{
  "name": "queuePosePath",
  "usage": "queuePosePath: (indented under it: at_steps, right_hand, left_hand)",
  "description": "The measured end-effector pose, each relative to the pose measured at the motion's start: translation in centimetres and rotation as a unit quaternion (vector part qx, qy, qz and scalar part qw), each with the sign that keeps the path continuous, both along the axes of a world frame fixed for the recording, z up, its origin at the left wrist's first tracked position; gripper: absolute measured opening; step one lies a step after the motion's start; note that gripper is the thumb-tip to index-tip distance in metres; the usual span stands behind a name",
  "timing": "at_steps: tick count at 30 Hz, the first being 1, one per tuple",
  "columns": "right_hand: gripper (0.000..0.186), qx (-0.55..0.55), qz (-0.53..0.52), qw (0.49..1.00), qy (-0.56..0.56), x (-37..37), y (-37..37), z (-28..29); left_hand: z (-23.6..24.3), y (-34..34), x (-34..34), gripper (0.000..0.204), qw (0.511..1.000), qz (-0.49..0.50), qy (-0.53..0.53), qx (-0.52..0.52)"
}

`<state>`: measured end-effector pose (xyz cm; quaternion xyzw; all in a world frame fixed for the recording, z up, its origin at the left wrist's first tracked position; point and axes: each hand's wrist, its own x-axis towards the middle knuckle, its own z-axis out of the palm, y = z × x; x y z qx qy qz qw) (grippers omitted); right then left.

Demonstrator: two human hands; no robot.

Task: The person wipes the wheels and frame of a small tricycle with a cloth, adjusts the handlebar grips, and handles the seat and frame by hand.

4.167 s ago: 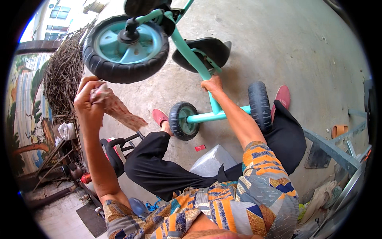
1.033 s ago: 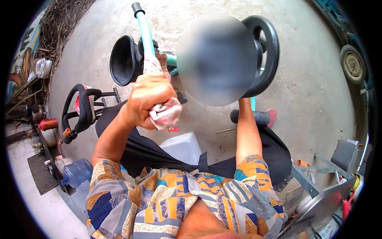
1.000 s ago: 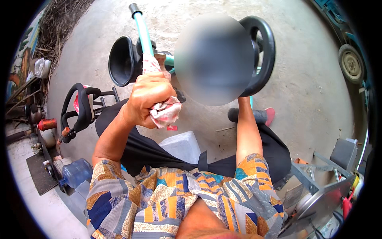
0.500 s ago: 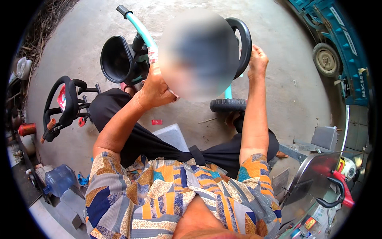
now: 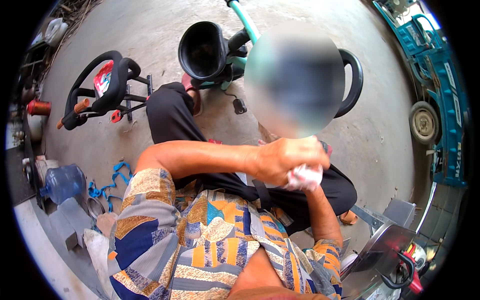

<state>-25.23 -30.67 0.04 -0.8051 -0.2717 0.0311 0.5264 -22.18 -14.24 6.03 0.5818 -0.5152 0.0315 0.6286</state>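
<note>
My left hand point(image 5: 282, 157) reaches across my lap to the right, its fingers closed on a crumpled white cloth point(image 5: 305, 178) with reddish patches. My right forearm point(image 5: 322, 212) rises beneath it. My right hand is mostly hidden behind the left hand and cloth, so its fingers cannot be made out. Just beyond stands a frame with a turquoise tube point(image 5: 245, 19), a black round tub-like part point(image 5: 201, 51) and a curved black padded bar point(image 5: 354, 82). A round blurred patch hides the frame's middle.
At left lies a black padded frame point(image 5: 112, 80) with orange-brown grips. A blue water bottle point(image 5: 65, 181) and a blue strap point(image 5: 117, 175) lie nearer. A teal vehicle point(image 5: 447, 95) stands at far right. Metal equipment point(image 5: 372, 255) is close at my right.
My left hand has left the turquoise tube and crossed right with the cloth. My right hand has come down from the black bar toward my lap. The view has shifted left.
</note>
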Motion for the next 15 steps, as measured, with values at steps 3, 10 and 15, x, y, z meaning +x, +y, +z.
queuePosePath:
  at_steps: [3,10,15]
  right_hand:
    - [0.027,-0.119,-0.056,0.984,-0.123,0.2,-0.5,-0.5]
    - [0.029,0.219,-0.13,0.895,0.366,1.2,-0.1,0.6]
    - [0.018,0.117,-0.126,0.886,0.43,-0.4,1.9,-0.8]
  left_hand:
    - [-1.1,0.3,0.6,0.055,0.991,0.072,0.1,0.056]
    - [-3.9,1.8,0.6,0.07,0.956,0.07,0.065,0.277]
    - [-5.6,0.0,1.0,0.054,0.975,0.101,0.072,0.184]
